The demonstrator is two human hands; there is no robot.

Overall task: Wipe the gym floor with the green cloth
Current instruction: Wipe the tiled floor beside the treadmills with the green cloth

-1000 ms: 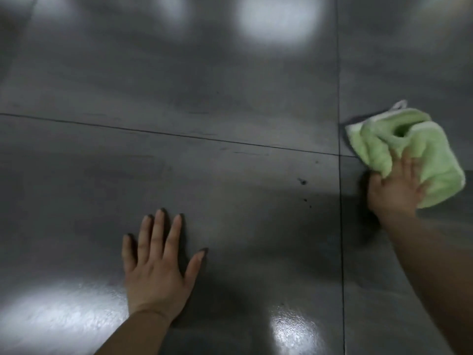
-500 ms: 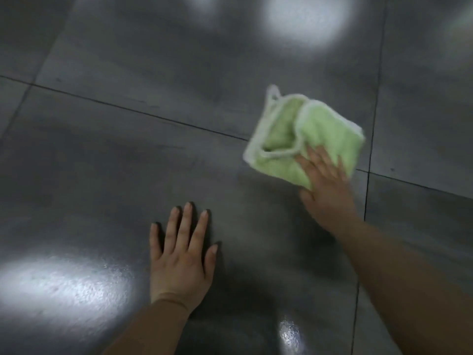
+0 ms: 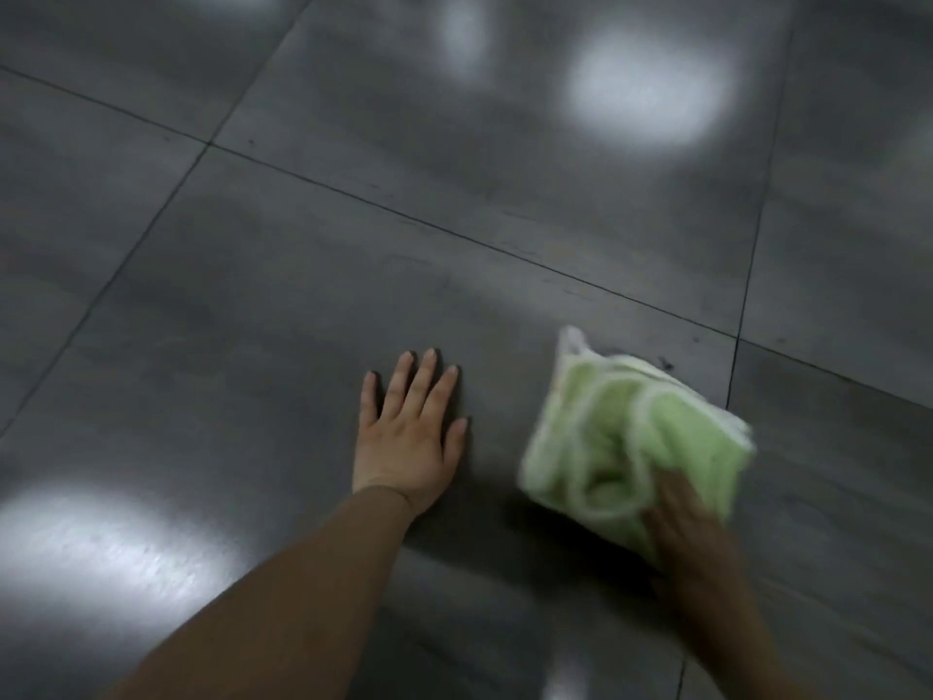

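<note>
Head view: cloth under my right hand

My right hand (image 3: 689,535), blurred, presses flat on the crumpled green white-edged cloth (image 3: 631,447). Left hand (image 3: 406,439) beside it, fingers spread, palm down on glossy dark-grey tiled floor (image 3: 252,295).

Your single head-worn camera looks forward and steeply down at the floor (image 3: 303,305), from close above it. The wide lens tilts the scene: the tile seams (image 3: 454,234) run diagonally, from upper left to lower right, and cross near the right edge. Both your forearms enter from the bottom edge, the left from the lower left corner. Your left hand (image 3: 409,442) sits near the centre of the frame, sharp; your right hand (image 3: 681,527) and the cloth (image 3: 621,447) under it lie lower right, blurred. Bright patches of reflected light mark the top and the lower left. No second view exists, so nothing is shared.
</note>
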